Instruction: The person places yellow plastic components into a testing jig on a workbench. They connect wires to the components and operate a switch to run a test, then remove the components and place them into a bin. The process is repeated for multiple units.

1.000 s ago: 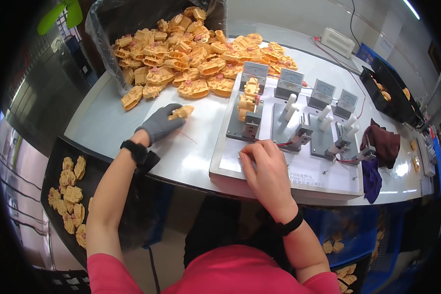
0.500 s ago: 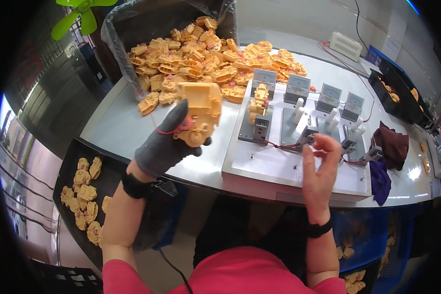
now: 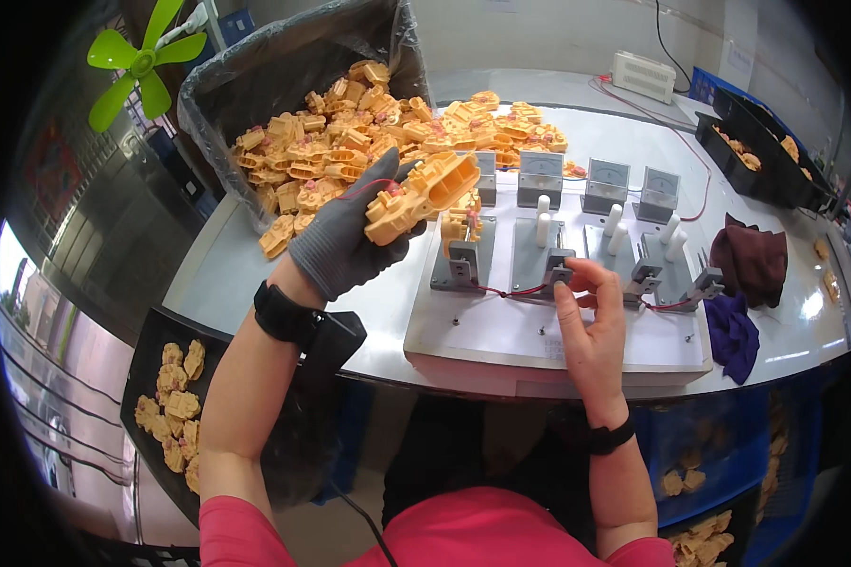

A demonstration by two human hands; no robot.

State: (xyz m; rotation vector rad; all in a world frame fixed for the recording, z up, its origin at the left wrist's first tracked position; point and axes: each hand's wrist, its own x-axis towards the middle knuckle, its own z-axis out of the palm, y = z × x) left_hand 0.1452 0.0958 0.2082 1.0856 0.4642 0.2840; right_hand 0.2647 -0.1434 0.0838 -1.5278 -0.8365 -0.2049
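Observation:
My left hand [image 3: 345,236], in a dark grey glove, is closed around a yellow-orange plastic housing [image 3: 421,198] with a thin red wire at its side. The housing is held tilted above the left end of a white test board [image 3: 482,345]. Another yellow-orange plastic part [image 3: 460,225] sits in the board's leftmost station. Bare, my right hand [image 3: 593,321] has its thumb and index fingertip at a small grey block [image 3: 559,271] on the second station, seemingly pinching it. White pegs [image 3: 543,225] stand behind that block.
Behind the stations stand panel meters [image 3: 540,178]. A plastic-lined box [image 3: 298,57] spills many yellow-orange parts [image 3: 350,142] onto the table. Black trays hold more parts at the left [image 3: 147,331] and far right [image 3: 775,156]. Brown [image 3: 749,260] and purple cloths [image 3: 731,340] lie right. A green fan [image 3: 142,63] is upper left.
My left hand has turned the housing from upright to tilted, bringing it close to the left station. My right hand stays at the second station's block. The whole view has shifted slightly.

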